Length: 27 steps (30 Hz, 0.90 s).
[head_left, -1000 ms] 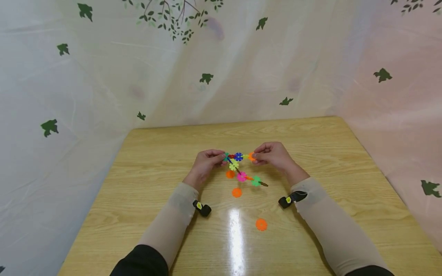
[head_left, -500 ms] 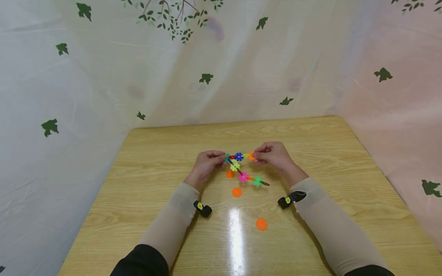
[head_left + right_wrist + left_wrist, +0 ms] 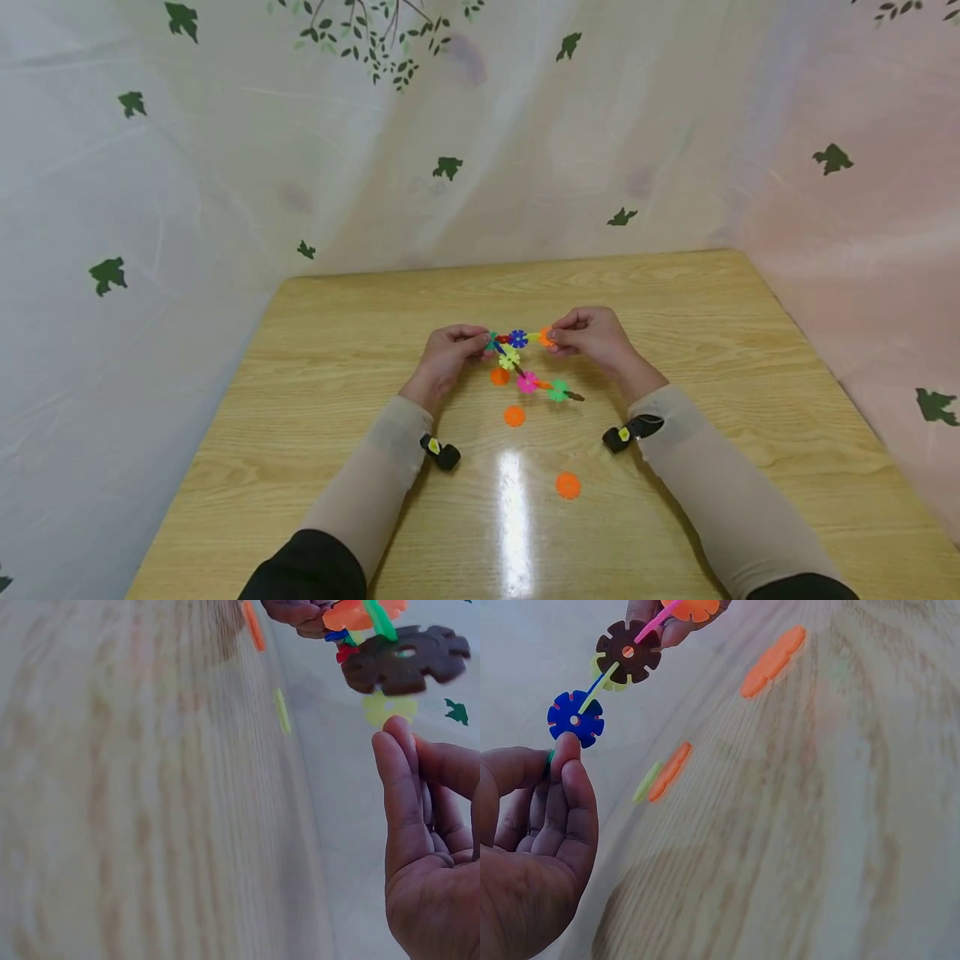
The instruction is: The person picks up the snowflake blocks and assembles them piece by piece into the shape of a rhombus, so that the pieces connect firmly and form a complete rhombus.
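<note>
A pale sheet (image 3: 525, 200) printed with dark green shapes hangs behind the wood table (image 3: 315, 392). Two beige sleeves (image 3: 360, 483) reach over the table from the near side. Left hand (image 3: 446, 358): thumb and fingertips pinch a teal disc of the chain (image 3: 518, 338). Right hand (image 3: 600, 340): thumb and fingertips pinch the orange disc (image 3: 546, 336) at the chain's other end. The chain, of joined coloured discs, is raised above the table between the hands; a second strand slants from near the left hand through pink (image 3: 528, 382) and green (image 3: 557, 390) to a free brown end. A black camera (image 3: 440, 452) sits at each wrist. Three loose orange discs (image 3: 567, 485) lie on the table.
</note>
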Available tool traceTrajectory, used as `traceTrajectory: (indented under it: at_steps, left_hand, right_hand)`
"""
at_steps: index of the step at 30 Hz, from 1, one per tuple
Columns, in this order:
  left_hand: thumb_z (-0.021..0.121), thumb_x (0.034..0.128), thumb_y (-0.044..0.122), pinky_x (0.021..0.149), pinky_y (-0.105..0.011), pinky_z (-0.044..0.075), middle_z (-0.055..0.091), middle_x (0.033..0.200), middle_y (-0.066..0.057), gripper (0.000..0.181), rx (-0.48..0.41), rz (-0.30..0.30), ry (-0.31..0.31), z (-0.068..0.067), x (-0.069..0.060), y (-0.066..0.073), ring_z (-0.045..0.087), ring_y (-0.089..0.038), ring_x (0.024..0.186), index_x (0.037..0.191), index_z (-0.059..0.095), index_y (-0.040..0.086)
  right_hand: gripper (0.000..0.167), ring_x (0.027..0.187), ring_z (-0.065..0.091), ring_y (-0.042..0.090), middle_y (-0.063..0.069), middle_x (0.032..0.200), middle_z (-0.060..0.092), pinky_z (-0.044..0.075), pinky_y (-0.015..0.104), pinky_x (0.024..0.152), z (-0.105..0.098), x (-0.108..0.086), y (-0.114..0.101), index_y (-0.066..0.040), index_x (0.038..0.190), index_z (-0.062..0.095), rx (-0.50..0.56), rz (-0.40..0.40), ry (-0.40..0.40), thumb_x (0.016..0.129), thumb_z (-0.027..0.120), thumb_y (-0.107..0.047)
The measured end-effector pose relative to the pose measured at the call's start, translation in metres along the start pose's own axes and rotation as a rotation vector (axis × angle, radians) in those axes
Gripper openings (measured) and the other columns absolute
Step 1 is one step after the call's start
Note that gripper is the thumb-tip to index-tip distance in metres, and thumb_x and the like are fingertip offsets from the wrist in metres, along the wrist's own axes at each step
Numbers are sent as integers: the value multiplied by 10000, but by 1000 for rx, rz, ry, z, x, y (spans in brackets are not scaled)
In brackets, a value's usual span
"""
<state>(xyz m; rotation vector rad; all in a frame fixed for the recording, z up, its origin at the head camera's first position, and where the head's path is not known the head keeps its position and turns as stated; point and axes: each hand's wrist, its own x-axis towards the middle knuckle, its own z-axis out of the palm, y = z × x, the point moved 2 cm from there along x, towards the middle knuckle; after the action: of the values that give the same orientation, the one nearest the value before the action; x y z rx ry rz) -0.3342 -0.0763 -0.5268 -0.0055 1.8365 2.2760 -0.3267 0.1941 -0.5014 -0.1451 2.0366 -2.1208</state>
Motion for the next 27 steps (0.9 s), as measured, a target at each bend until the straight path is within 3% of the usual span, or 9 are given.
traceTrajectory:
  at_steps: [17,27]
  left_hand:
    - [715,978,-27,823,-380,630,749,935,-108,113,-7,5,-6,2,0,1,753,-231,794,1080,755,-55]
    - [710,978,-35,740,-305,628,744,908,-104,96,-34,6,-13,1,1,2,740,-181,741,1059,759,-49]
  right_hand:
    - [187,782,778,237,153,949,757,598,522,831,-3,2,-1,168,1108,658,-7,2,-23,951,717,87]
    - [203,798,773,214,127,972,751,605,499,846,-3,0,-3,140,1142,641,-21,19,-42,975,708,46]
